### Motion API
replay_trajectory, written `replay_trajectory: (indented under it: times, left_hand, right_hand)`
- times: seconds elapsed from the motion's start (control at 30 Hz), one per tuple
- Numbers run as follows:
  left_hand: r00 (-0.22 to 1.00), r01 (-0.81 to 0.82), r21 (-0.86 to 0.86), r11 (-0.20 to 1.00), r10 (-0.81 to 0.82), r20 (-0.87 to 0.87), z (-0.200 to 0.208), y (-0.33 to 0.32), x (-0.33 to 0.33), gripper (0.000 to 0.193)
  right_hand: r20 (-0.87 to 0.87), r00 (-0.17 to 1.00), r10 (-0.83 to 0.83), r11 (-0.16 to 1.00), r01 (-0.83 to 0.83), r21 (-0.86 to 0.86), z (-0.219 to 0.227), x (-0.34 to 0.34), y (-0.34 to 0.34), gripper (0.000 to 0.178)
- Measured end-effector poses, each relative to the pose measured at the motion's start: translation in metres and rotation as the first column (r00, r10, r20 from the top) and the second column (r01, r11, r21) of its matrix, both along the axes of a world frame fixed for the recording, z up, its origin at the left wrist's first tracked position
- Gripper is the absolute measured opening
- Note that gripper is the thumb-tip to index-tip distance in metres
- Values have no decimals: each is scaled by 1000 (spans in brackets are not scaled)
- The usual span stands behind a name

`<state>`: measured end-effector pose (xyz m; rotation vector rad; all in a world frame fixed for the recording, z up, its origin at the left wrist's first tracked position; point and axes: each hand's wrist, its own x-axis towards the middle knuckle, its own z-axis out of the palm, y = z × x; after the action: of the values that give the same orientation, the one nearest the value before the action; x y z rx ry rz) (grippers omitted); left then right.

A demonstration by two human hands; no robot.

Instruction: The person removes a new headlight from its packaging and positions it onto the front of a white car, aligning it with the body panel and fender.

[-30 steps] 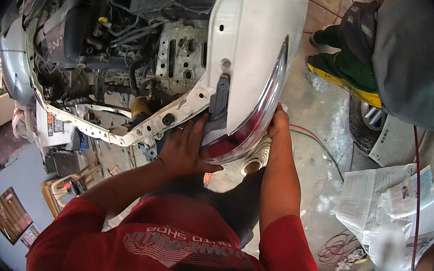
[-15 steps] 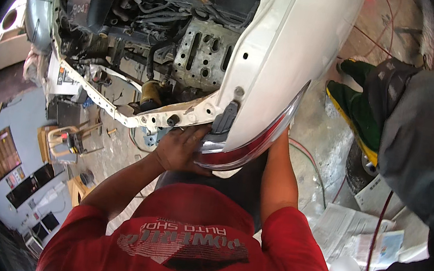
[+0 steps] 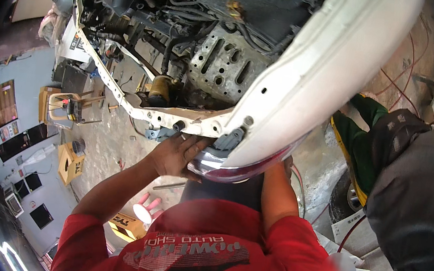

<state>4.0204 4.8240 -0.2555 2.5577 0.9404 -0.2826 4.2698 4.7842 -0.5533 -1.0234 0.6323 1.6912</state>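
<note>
We have the curved red-and-clear plastic lamp (image 3: 242, 173) at the end of the white painted fender (image 3: 314, 77), just right of our nearer left hand (image 3: 176, 154), whose grip clasps its inner end. Its long axis sweeps toward our right hand (image 3: 286, 168), mostly hidden; that grip we cannot tell.

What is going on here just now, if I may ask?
A person in a red shirt has both hands at a lamp at the front corner of a white car. The left hand touches its inner end, below the bare frame; the right hand is at its outer side, mostly hidden. Another person in dark trousers is nearby.
</note>
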Motion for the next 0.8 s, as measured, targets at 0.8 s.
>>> replay_trajectory:
  times: [0.8]
  left_hand:
    - [861, -486, -261, 834, 508, 21, 20, 63, 49, 92]
  right_hand:
    - [65, 986, 152, 986, -148, -72, 21, 9, -31, 50]
